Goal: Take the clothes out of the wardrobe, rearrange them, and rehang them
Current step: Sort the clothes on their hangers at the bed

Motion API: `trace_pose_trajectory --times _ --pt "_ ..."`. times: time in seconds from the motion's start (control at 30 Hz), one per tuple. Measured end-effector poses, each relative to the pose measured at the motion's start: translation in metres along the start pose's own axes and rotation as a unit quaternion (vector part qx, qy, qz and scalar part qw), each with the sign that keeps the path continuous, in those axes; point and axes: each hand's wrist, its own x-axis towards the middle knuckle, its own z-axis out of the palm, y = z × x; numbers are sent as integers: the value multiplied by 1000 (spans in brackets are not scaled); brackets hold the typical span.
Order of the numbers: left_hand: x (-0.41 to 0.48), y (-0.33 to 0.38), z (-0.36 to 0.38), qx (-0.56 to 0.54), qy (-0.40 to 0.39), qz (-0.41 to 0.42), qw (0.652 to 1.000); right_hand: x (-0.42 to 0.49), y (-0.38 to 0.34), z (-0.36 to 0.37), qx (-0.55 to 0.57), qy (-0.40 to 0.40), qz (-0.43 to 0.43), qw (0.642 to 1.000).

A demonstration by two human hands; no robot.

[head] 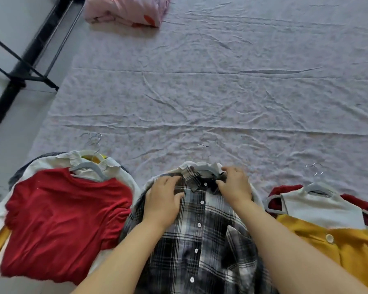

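A black-and-white plaid shirt [202, 236] lies buttoned on the bed's near edge, on a grey hanger [204, 169] whose metal hook points away from me. My left hand [163, 200] rests flat on the shirt's left shoulder, fingers spread. My right hand [235, 185] pinches the collar on the right side. To the left lies a red T-shirt [62, 221] on top of a white garment [57, 161], with several hangers. To the right sits a pile with a white top [319, 209], a mustard buttoned garment [338, 251] and dark red cloth [280, 193].
The wrinkled pale lilac bedsheet [221, 92] covers the bed beyond the clothes. A folded pink floral quilt [125, 11] sits at the far end. A black metal frame [28, 60] stands on the grey floor to the left.
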Motion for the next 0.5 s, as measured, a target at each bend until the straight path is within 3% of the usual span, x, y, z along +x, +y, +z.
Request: trace_pose_trajectory --times 0.3,0.5 --pt "-1 -9 -6 29 -13 -22 999 -36 6 20 4 -61 -17 998" --pt "-20 -18 -35 42 0 -20 999 -59 -21 18 13 -56 -48 997"
